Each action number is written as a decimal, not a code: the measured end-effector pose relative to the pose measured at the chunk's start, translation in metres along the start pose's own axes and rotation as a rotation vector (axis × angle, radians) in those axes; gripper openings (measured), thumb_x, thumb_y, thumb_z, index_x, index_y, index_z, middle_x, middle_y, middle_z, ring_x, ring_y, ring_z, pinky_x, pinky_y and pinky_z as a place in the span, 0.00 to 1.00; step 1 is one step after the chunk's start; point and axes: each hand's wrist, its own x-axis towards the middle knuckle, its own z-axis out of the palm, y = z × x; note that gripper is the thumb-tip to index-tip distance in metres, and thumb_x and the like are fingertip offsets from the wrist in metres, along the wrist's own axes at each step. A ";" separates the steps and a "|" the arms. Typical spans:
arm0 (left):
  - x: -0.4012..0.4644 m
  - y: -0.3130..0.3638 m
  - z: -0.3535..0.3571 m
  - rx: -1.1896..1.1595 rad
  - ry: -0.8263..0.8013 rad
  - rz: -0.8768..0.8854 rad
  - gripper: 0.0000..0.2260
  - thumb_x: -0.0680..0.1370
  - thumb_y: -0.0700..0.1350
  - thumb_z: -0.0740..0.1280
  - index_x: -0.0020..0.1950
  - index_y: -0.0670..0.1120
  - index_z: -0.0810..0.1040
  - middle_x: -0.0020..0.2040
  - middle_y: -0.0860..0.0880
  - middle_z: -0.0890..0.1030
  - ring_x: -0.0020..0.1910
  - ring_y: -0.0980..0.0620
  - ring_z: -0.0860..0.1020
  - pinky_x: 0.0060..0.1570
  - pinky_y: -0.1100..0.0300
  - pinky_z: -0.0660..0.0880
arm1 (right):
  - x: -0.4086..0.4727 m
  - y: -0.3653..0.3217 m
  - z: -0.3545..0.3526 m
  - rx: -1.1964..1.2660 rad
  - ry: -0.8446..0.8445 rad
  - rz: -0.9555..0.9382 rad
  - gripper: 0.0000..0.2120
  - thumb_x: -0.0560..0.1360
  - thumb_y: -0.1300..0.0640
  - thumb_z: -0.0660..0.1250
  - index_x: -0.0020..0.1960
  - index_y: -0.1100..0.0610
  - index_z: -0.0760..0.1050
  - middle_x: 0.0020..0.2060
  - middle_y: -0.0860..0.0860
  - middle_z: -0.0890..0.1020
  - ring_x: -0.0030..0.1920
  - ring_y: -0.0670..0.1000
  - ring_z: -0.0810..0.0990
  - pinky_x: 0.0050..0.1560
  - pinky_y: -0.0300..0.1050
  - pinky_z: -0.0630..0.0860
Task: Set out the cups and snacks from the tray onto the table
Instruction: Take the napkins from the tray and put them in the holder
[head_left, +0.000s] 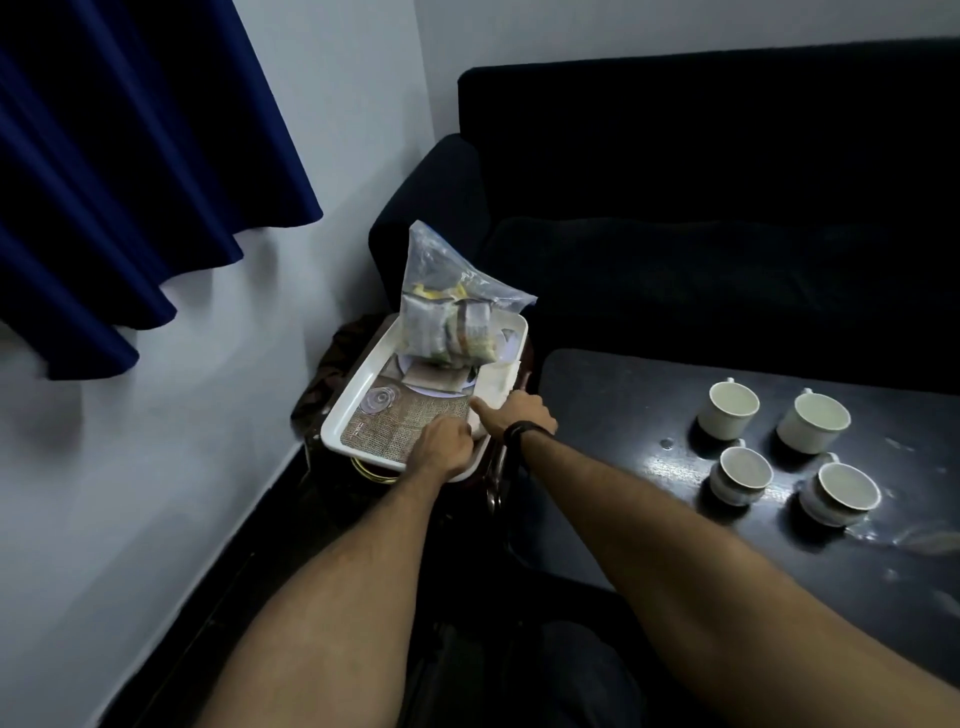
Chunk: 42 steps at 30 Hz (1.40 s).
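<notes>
A white tray (347, 399) sits on a small stand left of the dark table (613, 415). On it stand a clear plastic bag of snack packets (452, 317), a plate (415, 382), a burlap mat (395, 426) and a clear lid (382, 401). Both my hands are at the tray's near right corner. My left hand (447, 441) is curled over the near rim. My right hand (514, 413), with a black wristband, grips the right rim, its index finger stretched along it. Several white cups (727, 405) stand on the table.
A dark sofa (701, 208) runs behind the table and tray. A blue curtain (130, 156) hangs at the left against a white wall. Wet smears shine on the table top near the cups.
</notes>
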 end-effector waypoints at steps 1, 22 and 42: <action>0.001 0.000 0.001 -0.025 -0.009 0.010 0.14 0.80 0.43 0.56 0.48 0.36 0.79 0.56 0.36 0.79 0.57 0.37 0.77 0.54 0.45 0.75 | 0.000 0.000 -0.001 0.024 0.016 0.023 0.30 0.70 0.35 0.66 0.61 0.58 0.75 0.58 0.56 0.79 0.58 0.59 0.79 0.53 0.51 0.75; -0.020 0.166 0.009 -1.298 -0.014 -0.215 0.22 0.71 0.47 0.76 0.62 0.40 0.79 0.56 0.42 0.84 0.54 0.44 0.82 0.59 0.49 0.78 | -0.017 0.092 -0.166 0.757 -0.089 -0.066 0.15 0.74 0.63 0.71 0.60 0.66 0.79 0.53 0.64 0.82 0.54 0.64 0.81 0.62 0.66 0.74; -0.095 0.367 0.076 -1.315 -0.142 -0.147 0.07 0.72 0.31 0.72 0.42 0.42 0.79 0.37 0.46 0.80 0.31 0.53 0.78 0.27 0.64 0.77 | -0.085 0.322 -0.326 1.085 0.099 0.017 0.13 0.73 0.63 0.74 0.57 0.60 0.79 0.42 0.51 0.82 0.39 0.48 0.81 0.32 0.39 0.82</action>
